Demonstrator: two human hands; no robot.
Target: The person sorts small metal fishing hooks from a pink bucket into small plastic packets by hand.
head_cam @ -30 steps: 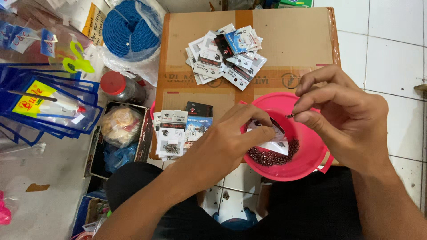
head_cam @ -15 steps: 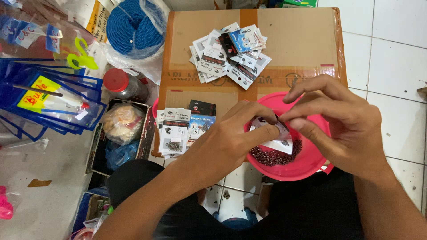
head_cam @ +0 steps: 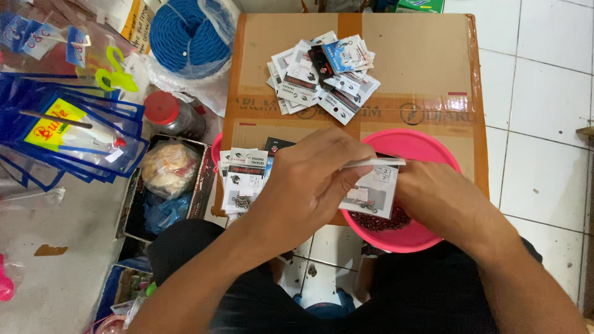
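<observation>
The left hand (head_cam: 309, 185) pinches a small packet (head_cam: 371, 188) open over the pink bowl (head_cam: 427, 145) at the cardboard box's (head_cam: 408, 62) near edge; the right hand (head_cam: 433, 198), grip hidden, reaches among the swivels (head_cam: 396, 219). Filling step; next needs a fine pinch.

Pretty cluttered spot. The floor (head_cam: 544, 74) is covered in white square tiles with grey grout, seen on the right. A taped-up brown cardboard box (head_cam: 414, 55) is used as the work surface. To the left, a duller grey patch of floor (head_cam: 62, 222) is crowded with packaged goods. Everything is lit evenly, with hardly any shadows.
</observation>
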